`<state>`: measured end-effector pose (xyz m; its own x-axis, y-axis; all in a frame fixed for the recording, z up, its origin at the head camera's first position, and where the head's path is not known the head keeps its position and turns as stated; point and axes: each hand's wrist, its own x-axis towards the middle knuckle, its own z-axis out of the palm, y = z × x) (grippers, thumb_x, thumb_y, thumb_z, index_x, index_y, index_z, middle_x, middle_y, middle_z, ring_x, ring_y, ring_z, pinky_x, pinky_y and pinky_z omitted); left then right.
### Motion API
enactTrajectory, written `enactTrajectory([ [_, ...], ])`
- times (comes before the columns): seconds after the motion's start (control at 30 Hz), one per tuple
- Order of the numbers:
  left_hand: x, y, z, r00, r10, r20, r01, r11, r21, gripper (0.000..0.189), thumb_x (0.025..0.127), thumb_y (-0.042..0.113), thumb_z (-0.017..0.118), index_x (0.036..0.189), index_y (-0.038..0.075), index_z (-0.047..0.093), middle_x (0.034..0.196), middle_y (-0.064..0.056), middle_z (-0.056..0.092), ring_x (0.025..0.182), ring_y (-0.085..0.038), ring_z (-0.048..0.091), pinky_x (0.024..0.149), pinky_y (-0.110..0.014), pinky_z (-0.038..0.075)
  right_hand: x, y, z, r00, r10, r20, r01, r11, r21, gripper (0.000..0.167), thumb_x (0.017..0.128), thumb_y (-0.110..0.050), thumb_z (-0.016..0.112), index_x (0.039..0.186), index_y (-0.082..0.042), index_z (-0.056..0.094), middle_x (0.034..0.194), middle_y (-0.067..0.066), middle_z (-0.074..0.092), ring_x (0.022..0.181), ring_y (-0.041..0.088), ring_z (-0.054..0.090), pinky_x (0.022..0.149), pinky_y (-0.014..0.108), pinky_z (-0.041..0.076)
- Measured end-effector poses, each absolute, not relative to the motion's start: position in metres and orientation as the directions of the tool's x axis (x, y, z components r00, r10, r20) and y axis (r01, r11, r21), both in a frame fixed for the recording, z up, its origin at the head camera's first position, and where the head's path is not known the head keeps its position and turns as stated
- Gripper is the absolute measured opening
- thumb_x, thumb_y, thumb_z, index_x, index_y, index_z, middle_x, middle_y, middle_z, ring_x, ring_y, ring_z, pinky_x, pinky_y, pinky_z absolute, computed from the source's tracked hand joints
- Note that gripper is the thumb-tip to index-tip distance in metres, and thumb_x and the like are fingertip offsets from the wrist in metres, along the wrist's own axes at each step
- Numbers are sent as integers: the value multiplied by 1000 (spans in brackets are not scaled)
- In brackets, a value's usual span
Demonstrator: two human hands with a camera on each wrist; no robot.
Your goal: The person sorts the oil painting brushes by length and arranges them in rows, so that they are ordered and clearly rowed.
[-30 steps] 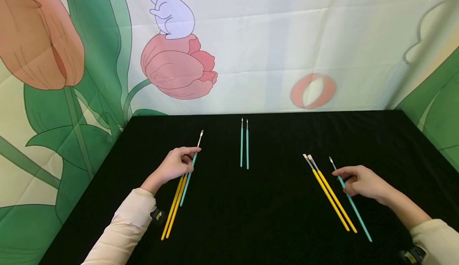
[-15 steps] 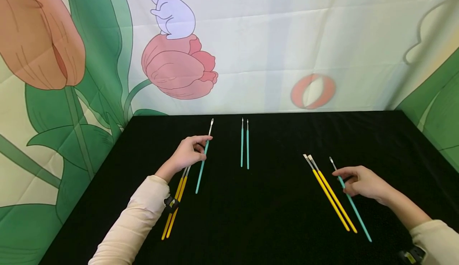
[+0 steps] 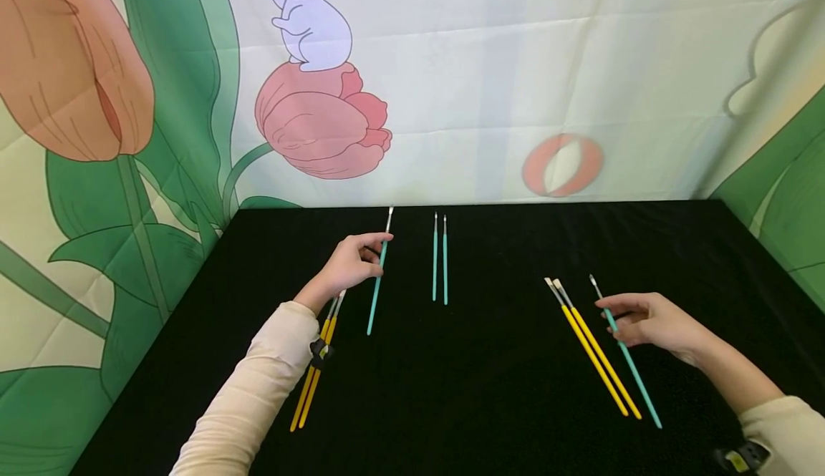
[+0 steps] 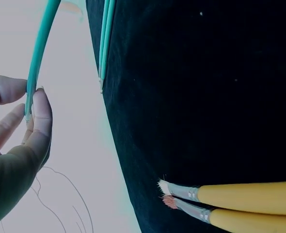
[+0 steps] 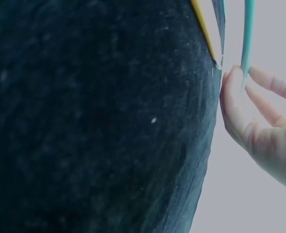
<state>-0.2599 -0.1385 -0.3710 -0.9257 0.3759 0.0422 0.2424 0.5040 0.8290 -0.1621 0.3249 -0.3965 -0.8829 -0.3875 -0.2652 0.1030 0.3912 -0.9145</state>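
Observation:
My left hand (image 3: 350, 263) pinches a turquoise paintbrush (image 3: 374, 304) by its handle, bristles pointing to the back; the left wrist view shows thumb and fingers on the turquoise handle (image 4: 38, 53). Over at the right, my right hand (image 3: 660, 324) pinches another turquoise paintbrush (image 3: 638, 379), just right of two yellow paintbrushes (image 3: 596, 351). Two more turquoise paintbrushes (image 3: 440, 265) lie side by side at the back middle. Beneath my left forearm lies a second pair of yellow paintbrushes (image 3: 309, 394), partly hidden by the wrist; their bristle ends (image 4: 168, 194) appear in the left wrist view.
Black cloth (image 3: 477, 390) covers the table. Behind it hangs a pale printed backdrop (image 3: 464, 104) with tulips and a white animal, meeting the table's back edge. A small dark device (image 3: 320, 353) is strapped to the left wrist, another (image 3: 745, 456) to the right.
My left hand has carried its turquoise paintbrush away from the left yellow pair, toward the back and right. My right hand has lifted its paintbrush slightly in the last half second.

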Motion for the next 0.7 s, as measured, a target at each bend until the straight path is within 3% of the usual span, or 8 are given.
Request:
enactTrajectory([
  [0.3, -268, -133, -371, -921, 389, 38, 249, 512, 822, 55, 76, -7, 62, 128, 3, 50, 108, -17, 51, 86, -24, 53, 65, -28, 47, -163, 320, -392, -897, -371, -241, 95, 371, -924, 59, 83, -4, 59, 131, 15, 31, 120, 31, 43, 93, 21, 59, 74, 35, 52],
  [0.7, -287, -126, -373, -933, 360, 23, 223, 524, 822, 55, 76, -8, 62, 129, 4, 50, 109, -18, 50, 88, -26, 53, 69, -31, 48, -166, 316, -391, -904, -369, -217, 85, 341, -936, 59, 83, -5, 60, 132, 14, 31, 125, 34, 35, 97, 24, 58, 77, 35, 51],
])
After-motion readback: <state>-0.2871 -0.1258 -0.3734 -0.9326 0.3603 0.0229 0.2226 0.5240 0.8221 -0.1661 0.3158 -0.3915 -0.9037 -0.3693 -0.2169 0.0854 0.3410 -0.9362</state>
